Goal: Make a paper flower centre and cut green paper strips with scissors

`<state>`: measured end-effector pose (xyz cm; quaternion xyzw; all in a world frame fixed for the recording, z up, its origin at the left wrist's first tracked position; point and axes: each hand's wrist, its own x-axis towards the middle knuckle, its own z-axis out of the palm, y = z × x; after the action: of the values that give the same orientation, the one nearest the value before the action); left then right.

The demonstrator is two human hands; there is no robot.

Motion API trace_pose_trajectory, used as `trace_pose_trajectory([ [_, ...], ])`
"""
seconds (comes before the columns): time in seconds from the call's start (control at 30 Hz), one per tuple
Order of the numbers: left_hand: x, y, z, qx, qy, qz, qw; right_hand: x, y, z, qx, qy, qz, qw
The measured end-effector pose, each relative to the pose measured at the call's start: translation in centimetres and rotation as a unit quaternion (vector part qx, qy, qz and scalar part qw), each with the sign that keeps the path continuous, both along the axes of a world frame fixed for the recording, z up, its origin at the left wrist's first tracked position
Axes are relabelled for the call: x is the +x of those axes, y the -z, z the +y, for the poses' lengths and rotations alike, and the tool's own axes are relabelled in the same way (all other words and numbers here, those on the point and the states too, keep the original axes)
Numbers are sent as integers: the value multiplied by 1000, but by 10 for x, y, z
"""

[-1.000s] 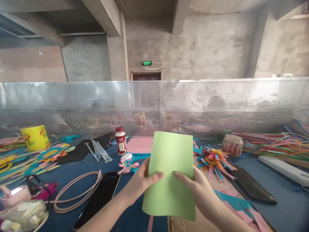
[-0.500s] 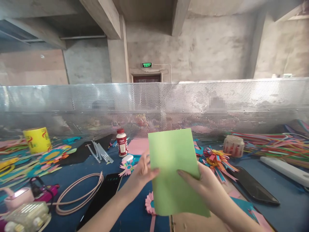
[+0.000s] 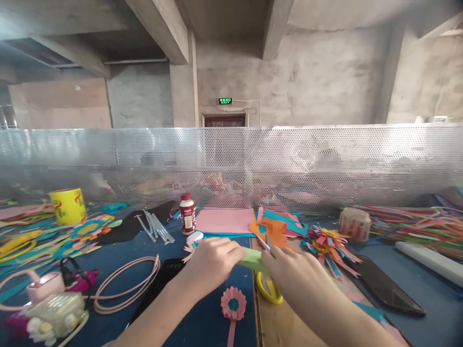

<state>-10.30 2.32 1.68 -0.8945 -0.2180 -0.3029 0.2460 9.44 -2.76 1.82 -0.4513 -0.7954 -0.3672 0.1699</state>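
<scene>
A light green paper sheet (image 3: pixel 252 259) is held low and nearly flat over the table, only a narrow strip of it showing between my hands. My left hand (image 3: pixel 211 262) is closed on its left edge. My right hand (image 3: pixel 289 277) is closed on its right edge, fingers curled over it. Yellow-handled scissors (image 3: pixel 269 289) lie on the wooden board just under my right hand. A pink paper flower (image 3: pixel 233 304) lies in front of my left hand on the blue table cover (image 3: pixel 119 262).
A perforated metal screen (image 3: pixel 231 164) runs across the back. A small red-capped bottle (image 3: pixel 187 220), pink paper sheet (image 3: pixel 224 221), orange and teal scraps (image 3: pixel 277 226), ribbon bow (image 3: pixel 327 243), tape rolls (image 3: pixel 68 206), pink cable loop (image 3: pixel 126 284), black phones (image 3: pixel 383 286) and coloured strips (image 3: pixel 412 224) crowd the table.
The green sheet stood upright in both hands before; now it has been brought down low and nearly flat, hands closer together. The camera has tilted, revealing scissors and orange scraps behind.
</scene>
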Motion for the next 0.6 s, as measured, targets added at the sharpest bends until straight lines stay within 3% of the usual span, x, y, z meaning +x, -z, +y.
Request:
trace_pose_trajectory([
  [0.1, -13, 3, 13, -68, -29, -52, 996, 20, -15, 13, -34, -51, 87, 994],
  [0.17, -20, -2, 14, -136, -54, -78, 986, 34, -23, 20, -93, -131, 188, 969],
  [0.23, -23, -13, 8, -212, -80, -79, 971, 43, -28, 25, -170, -188, 326, 911],
  [0.3, -24, -27, 0, -277, -101, -64, 954, 47, -28, 26, -239, -213, 449, 834],
  [0.4, -27, -44, -10, -364, -112, -45, 924, 45, -21, 25, -318, -233, 524, 755],
  [0.5, -34, -48, -10, -434, -94, -66, 894, 43, -8, 25, -349, -200, 536, 742],
  [0.6, -40, -41, -2, -498, -50, -119, 857, 43, 9, 30, -358, -170, 570, 720],
])
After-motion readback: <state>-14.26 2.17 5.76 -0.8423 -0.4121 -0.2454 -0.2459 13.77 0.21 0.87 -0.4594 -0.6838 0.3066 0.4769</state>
